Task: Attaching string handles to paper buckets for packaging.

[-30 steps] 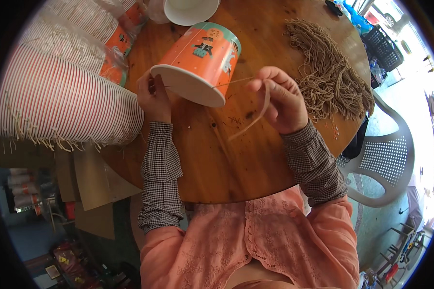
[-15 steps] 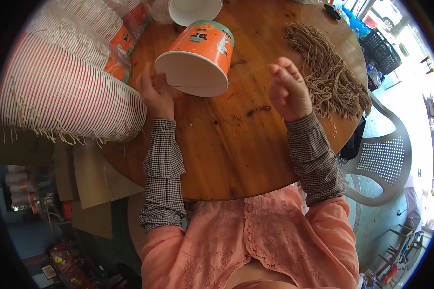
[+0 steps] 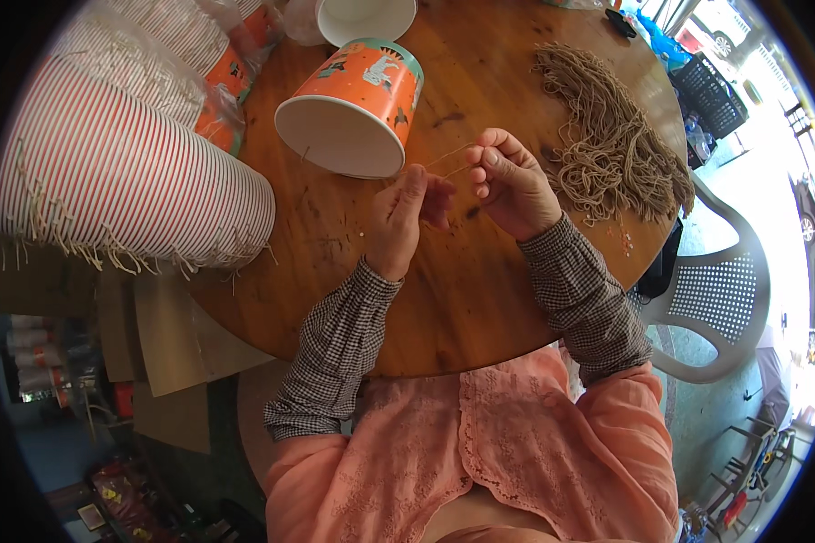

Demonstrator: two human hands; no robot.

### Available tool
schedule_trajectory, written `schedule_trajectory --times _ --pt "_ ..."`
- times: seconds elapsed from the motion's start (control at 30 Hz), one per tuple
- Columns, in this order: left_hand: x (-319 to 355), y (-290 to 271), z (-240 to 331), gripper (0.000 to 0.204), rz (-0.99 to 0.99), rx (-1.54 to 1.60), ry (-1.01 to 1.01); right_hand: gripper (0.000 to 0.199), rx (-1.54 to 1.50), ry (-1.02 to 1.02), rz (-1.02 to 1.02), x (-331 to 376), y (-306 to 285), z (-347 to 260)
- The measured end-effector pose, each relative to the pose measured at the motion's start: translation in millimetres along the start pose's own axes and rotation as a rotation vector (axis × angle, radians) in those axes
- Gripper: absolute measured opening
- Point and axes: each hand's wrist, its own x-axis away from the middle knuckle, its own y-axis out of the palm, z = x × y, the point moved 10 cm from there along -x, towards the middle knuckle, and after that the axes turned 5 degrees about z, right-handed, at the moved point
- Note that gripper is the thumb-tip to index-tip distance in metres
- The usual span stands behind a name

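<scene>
My right hand [image 3: 519,184], fingertips pinched together, holds a thin tan string [image 3: 450,156]. The string runs across to the fingertips of my left hand [image 3: 407,213], which is closed on it, thumb up and the other fingers curled. Just beyond the left hand, an orange paper bucket [image 3: 347,104] with animal drawings and a green band lies on its side, its white round end turned toward me. Neither hand visibly grips the bucket. A short bit of string shows at the left of its white end.
A wooden round table [image 3: 444,308] lies under my hands. To the left is a long stack of striped paper buckets [image 3: 136,163] with string ends hanging off. A bundle of tan strings [image 3: 616,145] is at the right, near a grey plastic chair [image 3: 711,290]. A white tub [image 3: 367,18] stands behind.
My left hand has moved right, from beside the bucket to near my right hand, which came slightly left and down. The bucket has turned and shifted a little left.
</scene>
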Motion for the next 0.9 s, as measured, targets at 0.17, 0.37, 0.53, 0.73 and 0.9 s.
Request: schedule_trajectory --times 0.17,0.37,0.53,0.73,0.9 --pt "1 0 8 0.039 0.000 0.001 0.041 0.016 0.012 0.022 0.007 -1 0 5" --pt "5 -1 25 0.026 0.033 -0.112 0.205 0.016 0.029 0.032 0.039 -2 -6 9" --pt "5 -18 35 0.014 0.174 -0.371 0.372 0.018 0.103 0.060 0.169 -2 -18 14" --pt "9 -7 55 0.013 0.146 -0.497 0.491 0.022 1.017 -0.418 0.422 10 -6 -32" --pt "10 -2 56 0.014 0.098 -0.556 0.577 0.025 0.769 0.025 0.155 7 16 20"
